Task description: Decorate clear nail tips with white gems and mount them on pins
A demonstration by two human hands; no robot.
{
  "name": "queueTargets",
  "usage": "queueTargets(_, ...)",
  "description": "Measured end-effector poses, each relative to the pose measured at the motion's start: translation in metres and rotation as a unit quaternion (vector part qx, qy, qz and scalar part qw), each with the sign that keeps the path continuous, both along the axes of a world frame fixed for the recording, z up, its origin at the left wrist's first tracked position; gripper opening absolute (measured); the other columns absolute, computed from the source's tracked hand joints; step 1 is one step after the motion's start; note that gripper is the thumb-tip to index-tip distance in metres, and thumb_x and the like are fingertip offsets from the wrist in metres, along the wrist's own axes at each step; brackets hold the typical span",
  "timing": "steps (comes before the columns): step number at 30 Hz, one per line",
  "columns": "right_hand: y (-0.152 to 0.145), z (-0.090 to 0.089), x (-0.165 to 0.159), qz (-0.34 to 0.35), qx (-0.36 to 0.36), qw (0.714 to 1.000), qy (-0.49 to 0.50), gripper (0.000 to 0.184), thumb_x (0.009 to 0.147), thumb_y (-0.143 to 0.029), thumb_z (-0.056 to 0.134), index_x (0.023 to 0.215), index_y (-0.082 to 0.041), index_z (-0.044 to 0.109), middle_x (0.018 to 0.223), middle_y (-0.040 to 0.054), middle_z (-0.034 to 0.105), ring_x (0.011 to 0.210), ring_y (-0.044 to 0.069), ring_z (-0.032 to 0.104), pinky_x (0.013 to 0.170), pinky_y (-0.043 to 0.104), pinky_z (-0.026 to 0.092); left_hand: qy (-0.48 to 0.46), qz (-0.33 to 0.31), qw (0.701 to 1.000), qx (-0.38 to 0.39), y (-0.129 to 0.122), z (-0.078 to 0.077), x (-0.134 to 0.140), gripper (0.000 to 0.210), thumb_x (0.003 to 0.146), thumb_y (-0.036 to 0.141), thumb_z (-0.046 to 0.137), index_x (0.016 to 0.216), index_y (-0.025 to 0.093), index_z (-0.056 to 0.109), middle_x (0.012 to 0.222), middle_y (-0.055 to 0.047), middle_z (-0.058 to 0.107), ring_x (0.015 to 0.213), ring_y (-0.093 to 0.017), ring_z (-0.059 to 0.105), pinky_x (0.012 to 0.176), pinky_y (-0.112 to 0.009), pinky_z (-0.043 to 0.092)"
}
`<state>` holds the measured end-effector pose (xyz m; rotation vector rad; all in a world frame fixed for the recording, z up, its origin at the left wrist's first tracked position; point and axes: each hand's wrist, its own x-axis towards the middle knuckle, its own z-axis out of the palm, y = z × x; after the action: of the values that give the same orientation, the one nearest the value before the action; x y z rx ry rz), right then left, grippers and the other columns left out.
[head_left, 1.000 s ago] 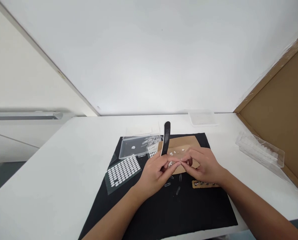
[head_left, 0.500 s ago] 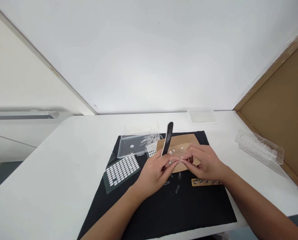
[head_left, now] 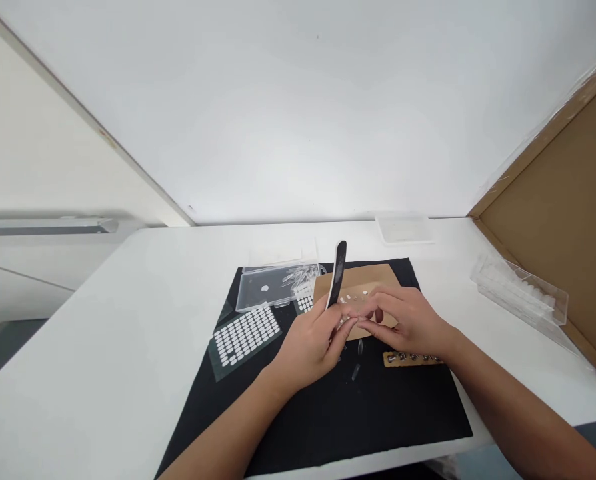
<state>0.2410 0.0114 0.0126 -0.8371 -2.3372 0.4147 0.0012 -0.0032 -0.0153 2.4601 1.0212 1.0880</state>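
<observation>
My left hand [head_left: 311, 343] grips a black nail file [head_left: 337, 272] that stands upright above its fingers. Fingertip to fingertip with it, my right hand [head_left: 408, 323] pinches something very small, too tiny to make out. Both hands hover over a brown card [head_left: 363, 277] dotted with small white pieces, which lies on a black mat [head_left: 328, 407]. A few clear nail tips [head_left: 357, 370] lie on the mat just below my hands. A brown strip with a row of small pieces [head_left: 412, 359] sits under my right wrist.
A clear plastic box [head_left: 273, 285] holding clear nail tips and a sheet of white oval stickers [head_left: 245, 335] lie at the mat's left. A clear tray [head_left: 521, 292] and a leaning brown board [head_left: 563, 207] stand at the right. A small clear lid [head_left: 403, 230] rests near the wall.
The nail file tilted from slightly left to slightly right in my left hand. Both hands stayed together over the brown card, and the view shifted a little.
</observation>
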Motion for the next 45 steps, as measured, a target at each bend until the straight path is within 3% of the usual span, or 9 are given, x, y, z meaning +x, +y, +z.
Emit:
queueTargets(5, 0.0, 0.0, -0.001, -0.005, -0.006, 1.0, 0.013, 0.014, 0.107, -0.036, 0.065, 0.104, -0.023, 0.068, 0.088, 0.0005, 0.071, 0.077, 0.015, 0.063, 0.069, 0.026, 0.048, 0.012, 0.004, 1.0, 0.006, -0.002, 0.0, 0.002, 0.014, 0.107, 0.02, 0.052, 0.116, 0.019, 0.063, 0.096, -0.007, 0.069, 0.086, -0.02, 0.069, 0.074, -0.03, 0.057)
queueTargets(12, -0.003, 0.003, -0.002, -0.026, 0.043, 0.999, -0.007, 0.015, 0.107, -0.035, 0.062, 0.098, -0.023, 0.066, 0.088, 0.0013, 0.072, 0.077, 0.016, 0.063, 0.069, 0.029, 0.043, 0.018, -0.005, 1.0, 0.025, -0.005, 0.006, 0.002, 0.015, 0.107, 0.018, 0.052, 0.118, 0.019, 0.061, 0.102, -0.009, 0.069, 0.086, -0.02, 0.069, 0.074, -0.031, 0.059)
queueTargets(19, -0.006, 0.0, -0.007, -0.031, 0.021, 0.999, 0.016, 0.011, 0.108, -0.032, 0.061, 0.103, -0.023, 0.065, 0.087, 0.0004, 0.071, 0.079, 0.016, 0.063, 0.071, 0.029, 0.044, 0.023, -0.005, 0.998, 0.057, -0.002, 0.004, 0.0, 0.02, 0.106, 0.016, 0.053, 0.125, 0.017, 0.061, 0.106, -0.012, 0.071, 0.088, -0.021, 0.071, 0.074, -0.031, 0.06)
queueTargets(28, -0.006, 0.004, -0.006, -0.012, 0.01, 0.999, 0.043, 0.012, 0.106, -0.031, 0.064, 0.097, -0.024, 0.066, 0.088, 0.0006, 0.072, 0.078, 0.016, 0.064, 0.071, 0.028, 0.046, 0.017, -0.022, 0.996, 0.083, -0.002, 0.007, -0.004, 0.019, 0.105, 0.017, 0.054, 0.122, 0.019, 0.062, 0.097, -0.008, 0.07, 0.076, -0.017, 0.067, 0.064, -0.025, 0.051)
queueTargets(35, -0.004, 0.008, 0.001, 0.014, -0.005, 1.0, -0.004, 0.014, 0.108, -0.031, 0.06, 0.096, -0.024, 0.063, 0.087, -0.0001, 0.07, 0.076, 0.015, 0.062, 0.068, 0.027, 0.044, 0.03, -0.049, 0.995, 0.084, -0.002, 0.01, -0.006, 0.016, 0.106, 0.018, 0.055, 0.12, 0.019, 0.063, 0.092, -0.006, 0.068, 0.073, -0.016, 0.063, 0.063, -0.025, 0.047)
queueTargets(39, -0.005, 0.011, -0.001, 0.013, 0.038, 0.998, -0.052, 0.017, 0.11, -0.029, 0.052, 0.097, -0.023, 0.062, 0.083, -0.0007, 0.068, 0.07, 0.015, 0.056, 0.064, 0.029, 0.037, 0.034, -0.043, 0.996, 0.068, -0.001, 0.011, -0.007, 0.014, 0.107, 0.019, 0.054, 0.118, 0.02, 0.064, 0.094, -0.006, 0.069, 0.076, -0.016, 0.065, 0.064, -0.024, 0.049)
queueTargets(45, -0.009, 0.006, -0.007, -0.042, 0.132, 0.981, -0.134, 0.026, 0.109, -0.023, 0.048, 0.088, -0.022, 0.064, 0.071, -0.0011, 0.059, 0.061, 0.014, 0.044, 0.056, 0.031, 0.022, 0.045, -0.007, 0.996, 0.082, 0.001, 0.008, -0.005, 0.014, 0.109, 0.024, 0.053, 0.111, 0.019, 0.065, 0.09, -0.005, 0.068, 0.073, -0.016, 0.064, 0.062, -0.024, 0.048)
